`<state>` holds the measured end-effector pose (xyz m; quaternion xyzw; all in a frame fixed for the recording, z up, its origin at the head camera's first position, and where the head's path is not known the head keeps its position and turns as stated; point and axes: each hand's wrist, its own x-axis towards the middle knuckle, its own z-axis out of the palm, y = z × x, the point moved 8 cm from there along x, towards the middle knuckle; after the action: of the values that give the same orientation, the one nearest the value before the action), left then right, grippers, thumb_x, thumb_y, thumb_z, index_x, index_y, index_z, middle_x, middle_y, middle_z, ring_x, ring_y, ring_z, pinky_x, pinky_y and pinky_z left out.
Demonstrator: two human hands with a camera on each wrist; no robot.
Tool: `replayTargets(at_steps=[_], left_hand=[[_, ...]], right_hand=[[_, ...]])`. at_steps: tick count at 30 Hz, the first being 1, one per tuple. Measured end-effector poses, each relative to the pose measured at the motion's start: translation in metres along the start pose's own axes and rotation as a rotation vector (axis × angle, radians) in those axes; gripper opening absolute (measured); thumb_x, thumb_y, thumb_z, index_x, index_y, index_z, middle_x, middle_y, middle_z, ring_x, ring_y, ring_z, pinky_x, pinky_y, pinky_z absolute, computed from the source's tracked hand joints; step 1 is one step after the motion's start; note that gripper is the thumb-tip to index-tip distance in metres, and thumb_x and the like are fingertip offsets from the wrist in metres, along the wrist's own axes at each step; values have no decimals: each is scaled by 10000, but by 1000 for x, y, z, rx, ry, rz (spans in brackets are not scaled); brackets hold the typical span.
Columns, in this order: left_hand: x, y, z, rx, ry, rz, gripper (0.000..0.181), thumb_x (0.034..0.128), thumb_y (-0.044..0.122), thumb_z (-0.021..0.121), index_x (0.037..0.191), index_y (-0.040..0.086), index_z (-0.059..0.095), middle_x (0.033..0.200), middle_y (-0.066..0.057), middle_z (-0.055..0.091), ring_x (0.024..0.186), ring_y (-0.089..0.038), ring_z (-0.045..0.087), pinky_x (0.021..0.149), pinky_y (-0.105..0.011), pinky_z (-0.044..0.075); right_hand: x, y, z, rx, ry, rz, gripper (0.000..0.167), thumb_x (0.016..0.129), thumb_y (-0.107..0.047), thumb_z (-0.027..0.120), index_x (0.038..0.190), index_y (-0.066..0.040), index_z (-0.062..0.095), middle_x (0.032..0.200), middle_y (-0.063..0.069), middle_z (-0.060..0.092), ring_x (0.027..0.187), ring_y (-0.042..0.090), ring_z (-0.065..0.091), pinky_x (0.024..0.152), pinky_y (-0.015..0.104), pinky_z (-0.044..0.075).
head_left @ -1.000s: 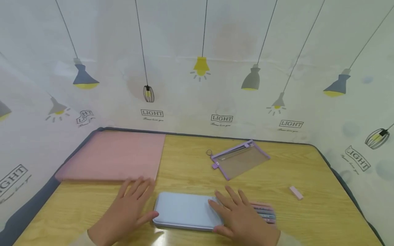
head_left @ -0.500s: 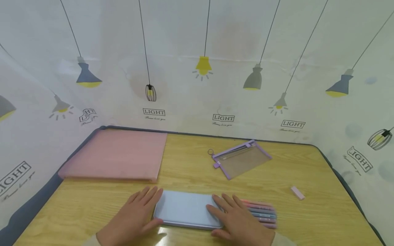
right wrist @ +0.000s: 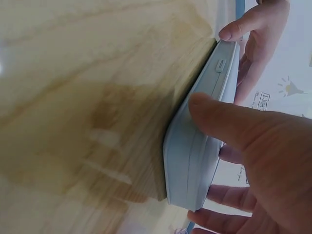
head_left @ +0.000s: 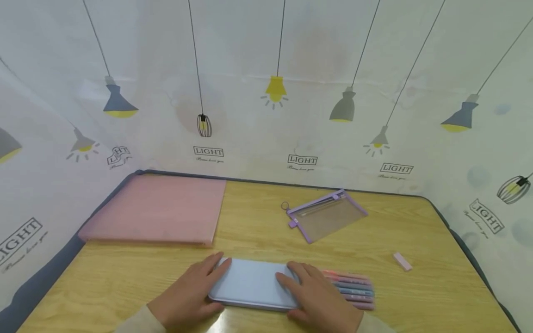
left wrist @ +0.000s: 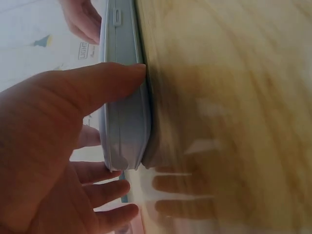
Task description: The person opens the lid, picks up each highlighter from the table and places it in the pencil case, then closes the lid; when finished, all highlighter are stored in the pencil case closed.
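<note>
Gripping hands: the left hand (head_left: 195, 287) and the right hand (head_left: 318, 292) each hold one end of the light-blue case (head_left: 256, 283), thumb against its near wall, some fingers on the lid.
Changed hold: half a second ago the left hand lay along the case's left edge; its fingers now reach farther over the lid. The right hand is placed much as it was.
Light-blue case: lies lengthwise from left to right on the counter (head_left: 254, 219), near middle, lid down; a latch (left wrist: 117, 17) sits on its near wall.
Meaning of the shift: the case now seems steadied from both ends; how hard it is pressed I cannot tell.
Row of pens (head_left: 356, 292): just right of the case, partly hidden by the right hand.
Pink block (head_left: 402, 262): farther right, well apart from the pens.
Mesh pouch (head_left: 333, 218): far, right of the middle, unmoved.
Pink folder (head_left: 158, 208): far left, likewise unmoved.
</note>
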<state>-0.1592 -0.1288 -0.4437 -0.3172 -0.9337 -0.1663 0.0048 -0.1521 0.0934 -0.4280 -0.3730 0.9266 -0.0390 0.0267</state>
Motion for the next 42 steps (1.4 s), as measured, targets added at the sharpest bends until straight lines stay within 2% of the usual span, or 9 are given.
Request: replayTargets(at_steps=[6, 12, 19, 24, 30, 36, 39, 41, 42], left_hand=[[6, 2, -1, 21, 68, 66, 824, 785, 358, 775, 1466, 47, 431, 1353, -177, 501, 1156, -275, 543, 938, -459, 484], [12, -4, 0, -43, 56, 31, 839, 736, 332, 816, 1443, 72, 447, 1299, -119, 517, 1122, -231, 521, 918, -429, 483], [11, -13, 0, -60, 45, -12, 847, 713, 364, 826, 1432, 109, 459, 1285, -52, 526, 1120, -198, 495, 932, -434, 443], [14, -15, 3, -71, 17, -7, 883, 682, 380, 841, 1428, 103, 456, 1274, -31, 536, 1091, -168, 516, 923, -406, 458], [20, -15, 6, -99, -2, 20, 934, 655, 391, 857, 1433, 92, 436, 1288, -25, 540, 1067, -167, 550, 914, -401, 485], [10, -26, 12, -266, -37, -104, 1078, 703, 365, 844, 1555, 78, 248, 1473, -110, 456, 1249, -273, 512, 1046, -516, 407], [6, -29, 13, -349, -3, -153, 1195, 692, 323, 865, 1586, 80, 110, 1483, -149, 456, 1278, -294, 504, 1068, -534, 380], [4, -29, 13, -367, 43, -153, 1265, 671, 295, 882, 1585, 55, 41, 1448, -147, 502, 1230, -261, 549, 1052, -503, 407], [4, -28, 13, -366, 60, -151, 1296, 663, 283, 887, 1581, 43, 6, 1430, -136, 524, 1199, -238, 573, 1041, -477, 424]], right_hand=[[5, 1, 5, -1, -49, 35, 756, 829, -452, 742, 1479, -197, 452, 1443, 185, 473, 1294, 334, 485, 1051, 493, 419], [12, 2, 5, 11, -64, 73, 737, 786, -449, 785, 1438, -232, 519, 1341, 164, 537, 1196, 313, 554, 986, 469, 477], [22, -1, -4, -23, -47, 19, 749, 719, -468, 825, 1387, -231, 585, 1171, 124, 608, 983, 225, 614, 845, 395, 544], [25, -2, -10, -48, -72, -34, 751, 699, -517, 818, 1362, -231, 613, 1042, 81, 634, 796, 125, 574, 714, 317, 549], [27, 7, -17, 68, -100, -39, 730, 693, -481, 799, 1348, -209, 626, 1038, 64, 661, 708, 79, 505, 667, 294, 508], [26, 13, -18, 164, -122, -68, 695, 788, -454, 719, 1394, -146, 576, 1224, 147, 659, 924, 161, 638, 839, 363, 542], [24, 18, -17, 249, -149, -79, 653, 845, -426, 673, 1408, -117, 556, 1225, 123, 659, 949, 147, 638, 867, 352, 529], [21, 21, -18, 311, -165, -73, 617, 888, -424, 632, 1413, -110, 548, 1265, 135, 649, 1025, 168, 647, 917, 370, 518], [20, 24, -17, 359, -178, -58, 598, 913, -440, 608, 1416, -123, 547, 1147, 93, 698, 943, 139, 662, 874, 344, 529]])
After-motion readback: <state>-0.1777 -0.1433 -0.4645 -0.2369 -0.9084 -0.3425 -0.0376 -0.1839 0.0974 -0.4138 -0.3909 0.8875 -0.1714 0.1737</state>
